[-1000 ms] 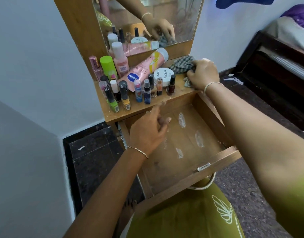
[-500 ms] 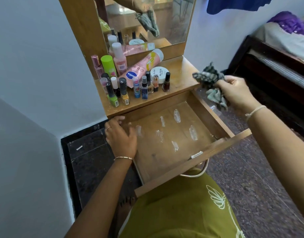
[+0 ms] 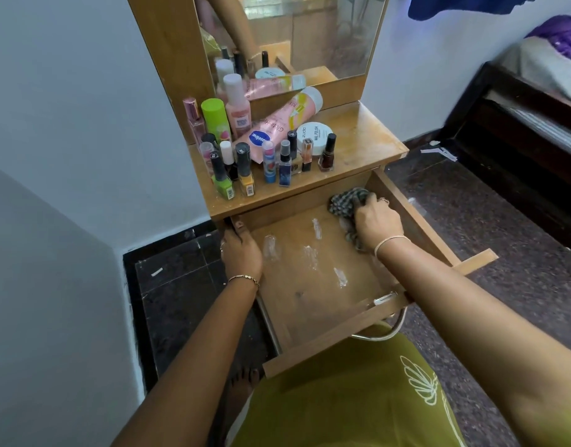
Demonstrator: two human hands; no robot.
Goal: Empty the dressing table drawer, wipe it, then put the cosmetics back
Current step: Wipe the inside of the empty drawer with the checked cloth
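The wooden drawer [image 3: 329,324] is pulled out and holds no cosmetics; white smears streak its floor. My right hand [image 3: 376,222] presses a dark checked cloth [image 3: 347,201] into the drawer's far right corner. My left hand [image 3: 240,248] grips the drawer's left wall near the back. Several cosmetics stand on the dressing table top [image 3: 365,137]: nail polish bottles [image 3: 244,171], a pink tube [image 3: 277,124] lying down, a white jar [image 3: 315,137], a green-capped bottle [image 3: 214,119].
A mirror [image 3: 294,37] rises behind the top. White wall is on the left, dark tiled floor [image 3: 181,285] below. A dark wooden bed frame [image 3: 519,130] stands at the right. My green garment [image 3: 345,395] is under the drawer front.
My right hand carried the cloth from the table top, through the air at the right, down into the drawer's back right corner. My left hand shifted from the drawer floor to its left wall.
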